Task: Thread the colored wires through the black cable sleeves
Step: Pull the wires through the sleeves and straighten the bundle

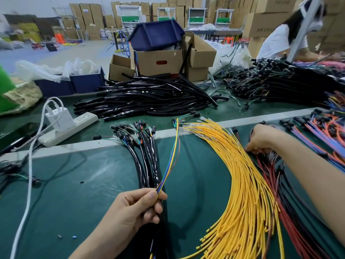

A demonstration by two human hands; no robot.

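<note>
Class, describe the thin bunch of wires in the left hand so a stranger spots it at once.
On the green table, find the wide fan of yellow wires. Just left of it, the left hand pinches a thin bunch of wires. Unlike its neighbours, it mixes yellow, blue, green and brown.

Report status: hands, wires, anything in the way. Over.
Left hand pinches a thin bunch of colored wires. Right hand on the red wires, grip unclear. Sleeve pile lies far back, untouched. Yellow wires lie between the hands.
</note>
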